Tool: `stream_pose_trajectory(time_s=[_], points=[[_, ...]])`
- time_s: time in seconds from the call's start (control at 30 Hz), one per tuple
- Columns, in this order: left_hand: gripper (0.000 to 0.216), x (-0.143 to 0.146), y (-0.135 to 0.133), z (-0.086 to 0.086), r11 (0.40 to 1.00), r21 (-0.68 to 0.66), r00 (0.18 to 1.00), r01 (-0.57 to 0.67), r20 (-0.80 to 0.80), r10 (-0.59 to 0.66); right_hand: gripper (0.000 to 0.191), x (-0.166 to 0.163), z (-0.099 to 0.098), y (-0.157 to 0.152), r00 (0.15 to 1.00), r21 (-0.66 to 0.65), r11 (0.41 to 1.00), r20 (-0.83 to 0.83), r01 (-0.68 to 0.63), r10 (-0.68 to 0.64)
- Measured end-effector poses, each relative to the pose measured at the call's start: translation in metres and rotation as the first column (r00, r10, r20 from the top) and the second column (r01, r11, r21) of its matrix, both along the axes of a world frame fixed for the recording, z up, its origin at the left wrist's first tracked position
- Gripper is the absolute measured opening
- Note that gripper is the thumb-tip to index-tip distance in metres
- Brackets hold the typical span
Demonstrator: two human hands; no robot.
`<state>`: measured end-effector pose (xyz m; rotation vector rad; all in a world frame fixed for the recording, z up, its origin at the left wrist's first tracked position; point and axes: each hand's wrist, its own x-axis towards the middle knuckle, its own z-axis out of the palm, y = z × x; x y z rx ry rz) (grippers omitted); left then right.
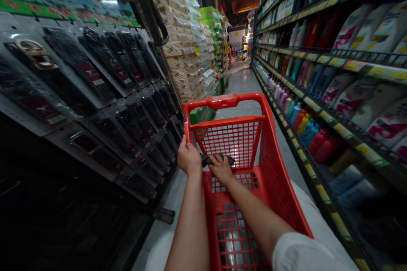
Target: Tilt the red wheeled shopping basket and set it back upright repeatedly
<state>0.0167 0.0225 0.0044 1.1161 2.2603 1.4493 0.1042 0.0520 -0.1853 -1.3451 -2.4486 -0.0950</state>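
A red plastic rolling shopping basket (269,133) with grid walls stands right in front of me. My left hand (190,156) closes around its left rim near the far corner, thumb on top; the other fingers are mostly hidden. Beside that corner a thin metal pole rises to a black loop handle (152,19), leaning to the left. Inside the basket, my right hand (221,168) curls its fingers over a dark elongated object (229,160), whose kind I cannot make out. That object reaches across toward my left wrist.
Packaged belts (92,65) hang on a rack close on the left. Beyond it rise stacked beige packs (181,42) and green packs (211,21). Shelves of bottles (352,97) line the right side. A tiled aisle floor (240,78) runs ahead between them.
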Motion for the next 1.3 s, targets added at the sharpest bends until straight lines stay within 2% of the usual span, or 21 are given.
stream_pose_trajectory(time_s=[0.03,0.1,0.17,0.23,0.33,0.43,0.5,0.53,0.6,0.8,0.87,0.9,0.97,1.1,1.17,1.23,1.3], points=[[0.047,0.000,0.000,0.000,1.000,-0.002,1.000,0.001,-0.002,-0.001,0.028,0.006,-0.014,-0.007,0.999,-0.047,0.999,0.038,-0.024,0.025],[0.047,0.001,-0.001,0.001,1.000,-0.010,1.000,0.002,-0.002,-0.002,0.026,0.015,-0.033,-0.018,0.997,-0.116,0.993,0.078,0.021,-0.012],[0.046,0.001,-0.002,0.002,1.000,-0.013,1.000,0.004,-0.011,-0.004,0.025,0.020,-0.036,-0.022,0.996,-0.129,0.990,0.081,0.058,-0.047],[0.046,0.002,-0.003,0.003,1.000,-0.017,1.000,0.009,-0.025,-0.009,0.025,0.021,-0.020,-0.016,0.997,-0.086,0.993,0.030,0.077,-0.075],[0.046,0.002,-0.003,0.004,1.000,-0.027,0.999,0.011,-0.034,-0.012,0.031,0.021,0.027,0.007,0.970,0.051,0.979,-0.155,0.195,-0.186],[0.046,0.002,-0.003,0.005,1.000,-0.026,0.999,0.012,-0.033,-0.013,0.044,0.025,0.074,0.030,0.874,0.192,0.896,-0.374,0.400,-0.309],[0.047,0.002,-0.003,0.005,0.999,-0.030,0.999,0.012,-0.031,-0.013,0.049,0.030,0.089,0.038,0.840,0.241,0.859,-0.440,0.451,-0.318],[0.047,0.003,-0.003,0.005,0.999,-0.036,0.999,0.009,-0.031,-0.010,0.050,0.033,0.088,0.039,0.843,0.249,0.859,-0.439,0.447,-0.311],[0.047,0.003,-0.003,0.006,0.999,-0.050,0.999,0.002,-0.033,-0.003,0.049,0.036,0.072,0.035,0.866,0.228,0.881,-0.396,0.414,-0.304],[0.047,0.004,-0.004,0.008,0.999,-0.046,0.999,0.010,-0.043,-0.012,0.045,0.039,-0.022,-0.006,0.933,-0.008,0.953,-0.201,0.303,-0.298],[0.048,0.004,-0.003,0.007,0.999,-0.044,0.999,0.004,-0.052,-0.007,0.046,0.040,-0.032,-0.014,0.924,-0.072,0.949,-0.215,0.308,-0.317],[0.048,0.004,-0.003,0.007,0.999,-0.045,0.999,0.001,-0.053,-0.004,0.046,0.040,-0.029,-0.014,0.907,-0.089,0.941,-0.250,0.326,-0.338],[0.048,0.003,-0.002,0.006,0.999,-0.041,0.998,0.000,-0.056,-0.002,0.045,0.040,-0.008,-0.005,0.855,-0.079,0.926,-0.361,0.370,-0.373],[0.047,0.002,-0.001,0.004,1.000,-0.022,0.998,-0.008,-0.061,0.007,0.047,0.042,0.068,0.031,0.719,0.080,0.874,-0.607,0.480,-0.339],[0.048,0.002,0.000,0.004,1.000,-0.022,0.998,-0.009,-0.059,0.008,0.048,0.042,0.096,0.045,0.645,0.124,0.827,-0.692,0.549,-0.324],[0.048,0.003,-0.001,0.005,0.999,-0.032,0.998,-0.006,-0.058,0.004,0.046,0.042,0.103,0.048,0.594,0.107,0.797,-0.726,0.595,-0.346],[0.049,0.003,-0.002,0.006,0.999,-0.042,0.998,0.000,-0.058,-0.003,0.045,0.041,0.084,0.039,0.548,0.029,0.785,-0.732,0.619,-0.406]])
